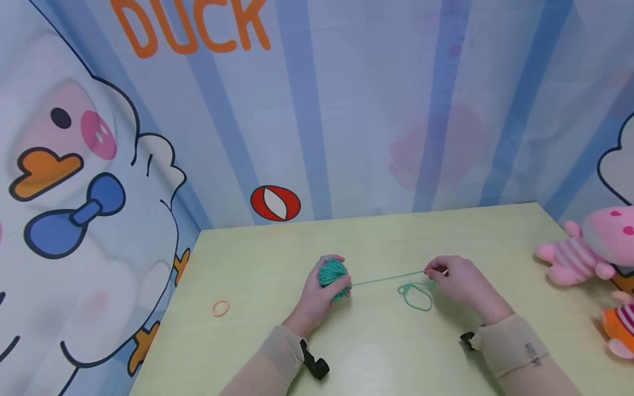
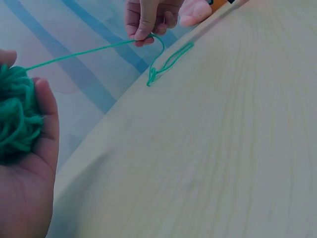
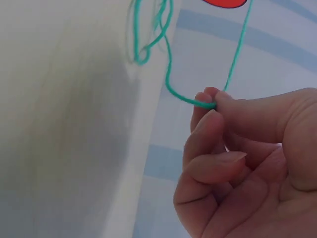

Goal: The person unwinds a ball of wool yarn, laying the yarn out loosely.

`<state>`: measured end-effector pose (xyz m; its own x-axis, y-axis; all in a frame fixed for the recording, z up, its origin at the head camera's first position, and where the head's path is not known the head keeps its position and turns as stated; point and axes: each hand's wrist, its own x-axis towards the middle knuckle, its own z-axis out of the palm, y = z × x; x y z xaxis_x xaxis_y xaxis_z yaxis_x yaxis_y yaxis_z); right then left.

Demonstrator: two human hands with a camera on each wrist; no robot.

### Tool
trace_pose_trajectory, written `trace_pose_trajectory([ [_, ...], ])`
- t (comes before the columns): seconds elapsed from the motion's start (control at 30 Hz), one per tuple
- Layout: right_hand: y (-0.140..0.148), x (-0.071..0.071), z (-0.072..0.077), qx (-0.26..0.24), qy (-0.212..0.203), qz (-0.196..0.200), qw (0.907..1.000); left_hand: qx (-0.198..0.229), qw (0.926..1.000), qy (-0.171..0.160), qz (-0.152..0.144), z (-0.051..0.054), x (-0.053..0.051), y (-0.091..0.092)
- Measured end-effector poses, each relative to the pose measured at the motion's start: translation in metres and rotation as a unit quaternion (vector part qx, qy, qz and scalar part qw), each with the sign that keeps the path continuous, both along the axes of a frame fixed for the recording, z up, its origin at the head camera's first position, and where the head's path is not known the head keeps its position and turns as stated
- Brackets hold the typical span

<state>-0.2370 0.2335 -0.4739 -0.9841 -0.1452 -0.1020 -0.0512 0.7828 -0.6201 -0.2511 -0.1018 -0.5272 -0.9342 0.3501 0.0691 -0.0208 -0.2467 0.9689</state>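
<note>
My left hand (image 1: pixel 317 294) grips a ball of green yarn (image 1: pixel 333 275), thumb on the near side and fingers curled round the far side. From the ball a strand (image 1: pixel 388 279) runs taut to my right hand (image 1: pixel 458 280), which pinches it between thumb and forefinger. The right wrist view shows that pinch closely, with the yarn (image 3: pixel 190 100) bending at the fingertips and trailing off. Below the pinch, a loose loop of the same yarn (image 1: pixel 418 307) lies on the table. In the left wrist view the yarn ball (image 2: pixel 20 109) sits in the palm.
An orange-beige ring (image 1: pixel 220 308) lies on the table (image 1: pixel 247 258) at the left. Two plush toys, a pink one (image 1: pixel 577 256) and an orange one (image 1: pixel 625 322), are at the right edge. A printed cloth backdrop (image 1: pixel 356 110) stands behind the table.
</note>
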Motion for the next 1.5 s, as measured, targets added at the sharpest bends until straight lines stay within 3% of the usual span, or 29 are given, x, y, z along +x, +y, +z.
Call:
trace_pose_trajectory([
  [0.2,0.02,-0.008,-0.014,-0.003,-0.002,-0.03,0.9995,0.021,0.9996,-0.01,-0.014,0.001,0.002,0.0],
  [0.37,0.036,-0.011,-0.019,0.014,-0.01,-0.053,0.9984,0.015,0.9999,-0.002,-0.007,0.0,0.001,-0.001],
  [0.57,0.039,-0.012,-0.018,0.055,-0.027,-0.042,0.9972,0.027,0.9996,0.001,-0.01,-0.002,0.0,-0.002],
  [0.7,0.016,-0.005,-0.01,0.046,0.001,-0.027,0.9986,0.028,0.9995,-0.003,-0.014,-0.003,0.0,-0.002],
  [0.87,-0.037,0.01,-0.002,-0.048,0.053,0.038,0.9967,0.026,0.9994,-0.002,-0.021,-0.002,0.001,0.001],
  [1.03,-0.078,0.019,-0.008,-0.137,0.006,0.13,0.982,0.03,0.999,-0.005,-0.032,0.0,0.002,0.003],
  [1.17,-0.093,0.022,-0.018,-0.183,-0.026,0.173,0.9675,0.032,0.9986,-0.008,-0.041,0.002,0.003,0.003],
  [1.3,-0.099,0.023,-0.024,-0.182,-0.015,0.171,0.9682,0.03,0.9983,-0.004,-0.05,0.004,0.004,0.003],
  [1.5,-0.093,0.02,-0.024,-0.158,0.016,0.104,0.9818,0.019,0.9987,0.002,-0.047,0.003,0.005,0.003],
])
